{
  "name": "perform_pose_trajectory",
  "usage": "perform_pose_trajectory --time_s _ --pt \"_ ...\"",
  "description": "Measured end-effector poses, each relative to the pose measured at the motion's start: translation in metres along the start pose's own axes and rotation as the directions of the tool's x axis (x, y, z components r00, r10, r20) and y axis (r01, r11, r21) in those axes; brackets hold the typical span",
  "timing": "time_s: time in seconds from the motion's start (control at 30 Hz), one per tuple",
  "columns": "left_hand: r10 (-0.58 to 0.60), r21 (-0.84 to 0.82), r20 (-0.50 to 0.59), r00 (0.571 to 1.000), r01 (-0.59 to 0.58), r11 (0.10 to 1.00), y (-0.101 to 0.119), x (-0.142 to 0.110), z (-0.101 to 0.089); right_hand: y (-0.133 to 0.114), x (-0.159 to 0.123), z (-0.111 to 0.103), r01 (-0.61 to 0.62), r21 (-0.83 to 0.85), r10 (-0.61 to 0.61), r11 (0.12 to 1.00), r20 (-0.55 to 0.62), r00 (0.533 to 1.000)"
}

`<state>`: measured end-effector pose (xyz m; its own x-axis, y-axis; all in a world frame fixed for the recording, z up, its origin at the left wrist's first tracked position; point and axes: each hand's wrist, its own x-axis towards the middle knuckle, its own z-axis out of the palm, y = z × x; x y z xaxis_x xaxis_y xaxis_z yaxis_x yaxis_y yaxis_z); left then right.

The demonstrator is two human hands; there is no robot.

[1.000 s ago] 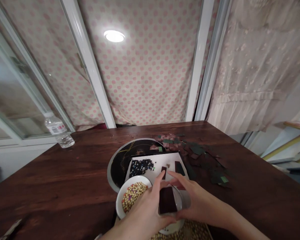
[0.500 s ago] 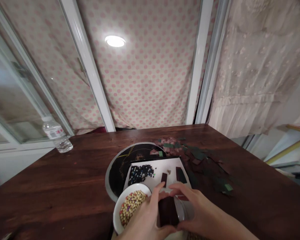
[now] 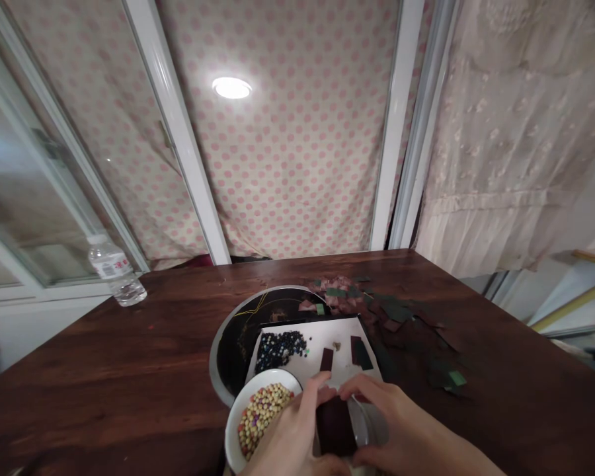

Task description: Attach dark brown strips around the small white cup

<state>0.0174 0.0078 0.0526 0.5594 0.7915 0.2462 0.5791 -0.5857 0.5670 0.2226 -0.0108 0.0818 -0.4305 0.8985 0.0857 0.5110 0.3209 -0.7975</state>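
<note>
My left hand (image 3: 295,430) and my right hand (image 3: 401,416) are low in the centre of the head view, fingers curled toward each other. Between them they grip a dark maroon rectangular piece (image 3: 336,426) by its edges; its material is hard to tell. Behind it, partly covered by my right hand, is a round translucent container (image 3: 361,423). Just left of my left hand, a white bowl (image 3: 234,430) holds cream, red and purple beads (image 3: 262,413). Farther out, a white tray (image 3: 322,337) carries dark beads (image 3: 277,349), a narrow maroon strip (image 3: 326,359) and dark green and maroon strips (image 3: 361,353).
Beneath the tray lies a black round board (image 3: 233,350) with a grey rim and yellow thread (image 3: 250,311). Dark green and maroon scraps (image 3: 396,307) spread over the wooden table (image 3: 104,383) to the right. A water bottle (image 3: 116,271) stands at the far left edge.
The whole scene sits slightly lower in view, as if the head tilted a little. Both hands keep their grip on the maroon piece, with only slight finger movement.
</note>
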Motion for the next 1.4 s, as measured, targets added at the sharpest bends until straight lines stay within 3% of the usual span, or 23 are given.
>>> perform_pose_trajectory --time_s 0.17,0.3,0.47,0.67,0.9,1.4 --pt "-0.116 -0.007 0.073 0.991 0.117 0.993 0.013 0.003 -0.010 0.005 0.001 0.003 0.032 0.002 -0.032 0.999 -0.026 0.999" --pt "-0.219 -0.115 0.166 0.962 0.239 0.964 0.017 0.005 -0.013 0.002 0.001 0.001 0.127 0.016 -0.127 0.992 0.010 0.992" --pt "-0.261 -0.210 0.154 0.953 0.289 0.934 0.013 0.002 -0.007 0.003 0.001 0.001 0.204 -0.019 -0.204 0.979 0.020 0.979" --pt "-0.269 -0.258 0.110 0.957 0.289 0.922 0.023 0.001 -0.011 0.013 0.003 0.004 0.225 -0.089 -0.223 0.970 0.028 0.974" --pt "-0.301 -0.208 0.122 0.946 0.320 0.924 0.035 0.003 -0.021 0.006 0.001 0.001 0.260 -0.082 -0.257 0.962 0.045 0.965" --pt "-0.197 -0.246 0.104 0.975 0.217 0.945 0.025 0.002 -0.015 -0.001 -0.002 -0.001 0.216 -0.091 -0.211 0.972 0.060 0.976"
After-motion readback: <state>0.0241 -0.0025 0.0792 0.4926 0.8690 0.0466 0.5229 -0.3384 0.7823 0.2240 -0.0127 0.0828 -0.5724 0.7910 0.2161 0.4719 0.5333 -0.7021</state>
